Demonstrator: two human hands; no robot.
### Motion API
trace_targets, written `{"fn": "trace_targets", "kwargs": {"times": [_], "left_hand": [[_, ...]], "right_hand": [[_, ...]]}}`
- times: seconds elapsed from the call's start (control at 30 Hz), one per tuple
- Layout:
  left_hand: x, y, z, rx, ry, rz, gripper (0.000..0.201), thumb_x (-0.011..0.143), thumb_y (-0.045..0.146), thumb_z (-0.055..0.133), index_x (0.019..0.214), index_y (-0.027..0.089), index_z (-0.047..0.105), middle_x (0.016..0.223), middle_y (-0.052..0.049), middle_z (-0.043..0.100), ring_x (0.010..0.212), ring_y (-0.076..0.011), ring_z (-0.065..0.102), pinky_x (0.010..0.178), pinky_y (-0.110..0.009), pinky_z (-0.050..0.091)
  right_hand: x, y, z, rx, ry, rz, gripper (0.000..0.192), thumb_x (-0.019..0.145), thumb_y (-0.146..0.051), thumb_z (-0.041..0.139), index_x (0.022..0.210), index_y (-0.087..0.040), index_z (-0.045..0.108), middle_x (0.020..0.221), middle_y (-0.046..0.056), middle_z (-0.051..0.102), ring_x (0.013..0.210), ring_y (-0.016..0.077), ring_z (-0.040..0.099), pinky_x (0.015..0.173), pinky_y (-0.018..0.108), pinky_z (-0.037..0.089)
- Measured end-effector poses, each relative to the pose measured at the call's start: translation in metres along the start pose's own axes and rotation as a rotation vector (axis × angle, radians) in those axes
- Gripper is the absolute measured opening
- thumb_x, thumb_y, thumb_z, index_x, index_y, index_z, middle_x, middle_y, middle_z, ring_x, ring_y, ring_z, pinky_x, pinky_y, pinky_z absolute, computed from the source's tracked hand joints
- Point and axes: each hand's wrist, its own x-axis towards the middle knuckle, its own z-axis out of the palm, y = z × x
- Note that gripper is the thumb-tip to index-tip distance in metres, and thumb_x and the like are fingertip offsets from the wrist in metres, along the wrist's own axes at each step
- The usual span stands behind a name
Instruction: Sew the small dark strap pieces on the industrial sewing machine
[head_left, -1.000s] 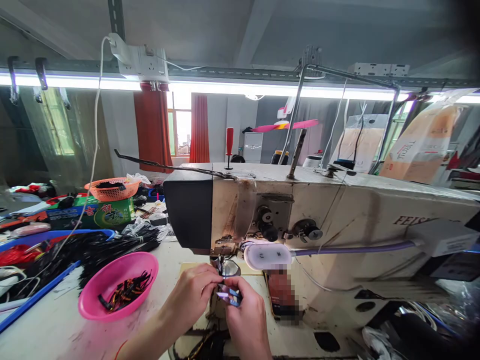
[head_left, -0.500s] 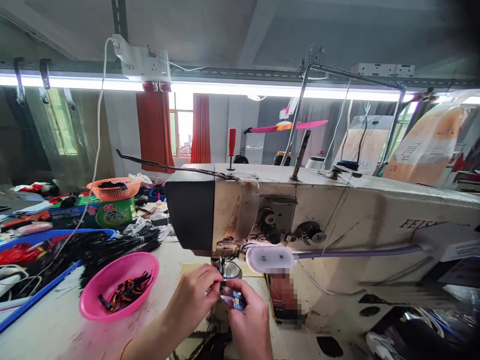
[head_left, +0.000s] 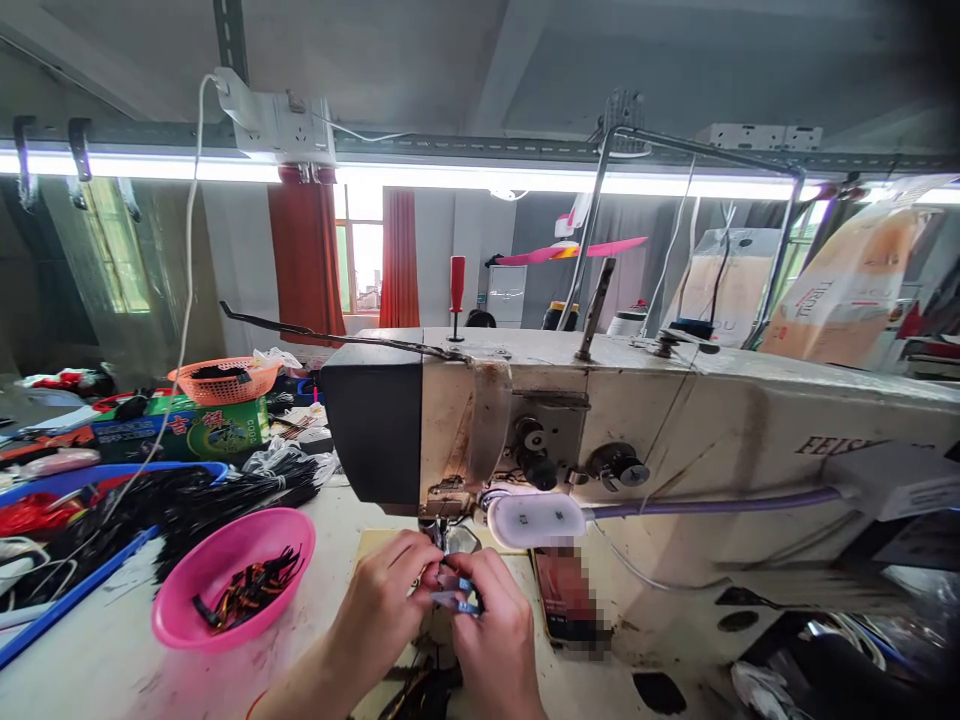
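Note:
My left hand (head_left: 386, 590) is pinched just in front of the sewing machine's needle area (head_left: 444, 530). Between its fingertips is a small dark strip, mostly covered by the fingers. Close against it, my right hand (head_left: 495, 615) is curled around small blue thread snips (head_left: 459, 598), whose tips point left toward the left fingers. The sewing machine (head_left: 480, 420) stands over both hands, its lit purple lamp (head_left: 536, 516) just above the right one. To the left, a pink bowl (head_left: 169, 620) holds small black and orange strips (head_left: 251, 590).
A phone (head_left: 559, 595) lies right of my hands on the table. Bundled black strips (head_left: 247, 495) and a blue tray (head_left: 90, 588) are at the left. Behind them, an orange basket (head_left: 251, 385) sits on a green box (head_left: 225, 428). Dark strips (head_left: 420, 690) hang below my hands.
The snips have shifted slightly left and turned more level, with the right fingers curling further over them. Both hands stay together by the needle. The view has shifted slightly.

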Motion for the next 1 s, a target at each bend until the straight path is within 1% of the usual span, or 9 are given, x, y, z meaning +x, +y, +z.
{"fn": "trace_targets", "kwargs": {"times": [0.1,0.23,0.37,0.53,0.63,0.73,0.8,0.9,1.0], "left_hand": [[0.0,0.0,-0.001,-0.004,0.0,-0.004,0.031,0.077,-0.002,0.045,0.088,0.019,0.066,0.081,-0.005,0.071,0.07,-0.0185,0.07,0.063,-0.026,0.057],[-0.001,-0.002,-0.001,0.005,0.003,-0.014,0.03,0.08,0.0,0.045,0.087,0.019,0.067,0.08,-0.004,0.071,0.07,-0.0175,0.07,0.063,-0.025,0.056],[-0.001,-0.002,-0.001,0.003,-0.002,-0.021,0.03,0.081,-0.001,0.045,0.086,0.02,0.066,0.08,-0.004,0.071,0.068,-0.0171,0.069,0.062,-0.024,0.055],[0.002,-0.001,-0.003,0.001,-0.015,-0.008,0.031,0.082,-0.001,0.044,0.087,0.019,0.066,0.08,-0.005,0.07,0.069,-0.0185,0.07,0.063,-0.026,0.056],[0.003,-0.001,-0.004,0.007,-0.032,0.001,0.033,0.078,-0.004,0.042,0.087,0.018,0.065,0.08,-0.005,0.07,0.068,-0.0185,0.07,0.062,-0.026,0.056],[0.003,-0.003,-0.004,0.02,-0.024,0.03,0.031,0.085,-0.003,0.043,0.091,0.018,0.065,0.082,-0.005,0.07,0.069,-0.018,0.07,0.062,-0.026,0.056],[0.002,-0.004,-0.004,0.043,0.004,0.058,0.027,0.091,0.001,0.045,0.097,0.019,0.065,0.085,-0.005,0.071,0.073,-0.0177,0.072,0.066,-0.026,0.057],[0.001,-0.007,-0.002,0.09,0.056,0.105,0.02,0.099,0.009,0.047,0.104,0.019,0.063,0.088,-0.005,0.073,0.077,-0.0174,0.073,0.072,-0.026,0.059],[-0.003,-0.01,0.002,0.109,0.074,0.125,0.017,0.104,0.017,0.047,0.108,0.018,0.063,0.09,-0.005,0.074,0.08,-0.0168,0.074,0.076,-0.025,0.059]], "right_hand": [[0.002,0.001,-0.001,-0.021,-0.008,-0.048,0.026,0.082,-0.01,0.047,0.09,-0.022,0.069,0.077,0.002,0.065,0.067,0.0176,0.063,0.059,0.025,0.047],[0.003,0.002,-0.001,-0.037,-0.023,-0.079,0.028,0.082,-0.007,0.046,0.091,-0.021,0.068,0.079,0.004,0.065,0.068,0.0182,0.063,0.059,0.026,0.048],[0.004,0.002,0.0,-0.09,-0.016,-0.112,0.026,0.085,-0.006,0.045,0.09,-0.02,0.067,0.078,0.004,0.063,0.066,0.0184,0.06,0.059,0.026,0.047],[0.01,0.001,-0.004,-0.214,0.005,-0.278,0.017,0.093,-0.015,0.052,0.095,-0.019,0.068,0.078,0.005,0.062,0.068,0.0202,0.056,0.062,0.029,0.043],[0.017,-0.001,-0.008,-0.264,0.031,-0.364,0.023,0.097,-0.016,0.047,0.093,-0.018,0.069,0.077,0.007,0.062,0.069,0.0214,0.054,0.064,0.031,0.038],[0.025,-0.001,-0.012,-0.29,0.012,-0.452,0.025,0.097,-0.013,0.046,0.089,-0.017,0.069,0.074,0.006,0.063,0.068,0.0207,0.053,0.064,0.031,0.036],[0.029,0.001,-0.015,-0.291,-0.02,-0.49,0.022,0.096,-0.013,0.048,0.091,-0.017,0.069,0.075,0.006,0.065,0.068,0.0201,0.055,0.064,0.031,0.036],[0.032,0.008,-0.017,-0.269,-0.08,-0.491,0.02,0.095,-0.013,0.05,0.096,-0.017,0.069,0.081,0.006,0.068,0.07,0.0197,0.061,0.064,0.03,0.039],[0.034,0.015,-0.018,-0.238,-0.131,-0.457,0.015,0.095,-0.014,0.054,0.094,-0.017,0.069,0.082,0.006,0.07,0.072,0.0192,0.066,0.064,0.028,0.043]]}}
